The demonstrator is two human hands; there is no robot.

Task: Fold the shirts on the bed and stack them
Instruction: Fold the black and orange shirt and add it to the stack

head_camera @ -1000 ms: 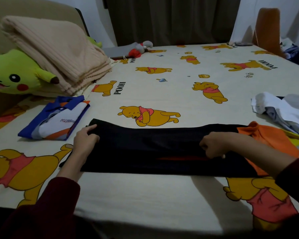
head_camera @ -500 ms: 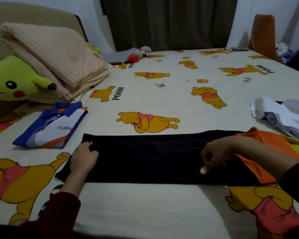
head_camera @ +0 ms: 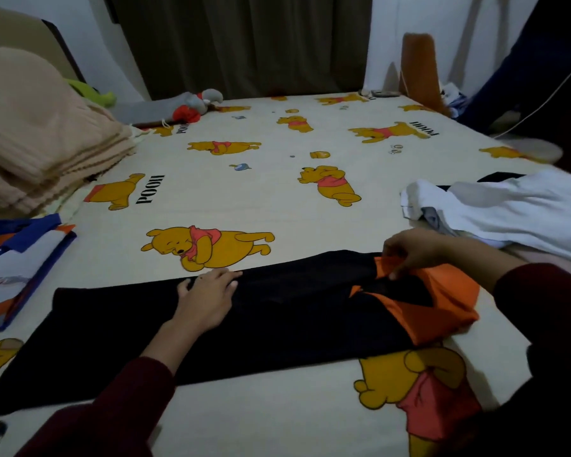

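A black shirt [head_camera: 277, 324] with an orange collar end lies folded into a long strip across the near part of the bed [head_camera: 277, 199]. My left hand [head_camera: 208, 298] rests flat on the strip's middle, fingers spread. My right hand [head_camera: 412, 252] pinches the orange collar part [head_camera: 442, 305] at the strip's right end. A folded blue, white and orange shirt [head_camera: 17, 258] lies at the left edge. A loose pile of white and grey shirts [head_camera: 508, 212] lies at the right.
A folded beige blanket [head_camera: 40, 140] is stacked at the back left. A grey and red soft toy [head_camera: 195, 105] lies near the curtain. An orange-brown upright object [head_camera: 421, 67] stands at the far right corner. Dark clothing hangs at the right edge.
My left hand slid from the shirt's left end to its middle. My right hand moved right and took hold of the orange collar end. The camera turned right.
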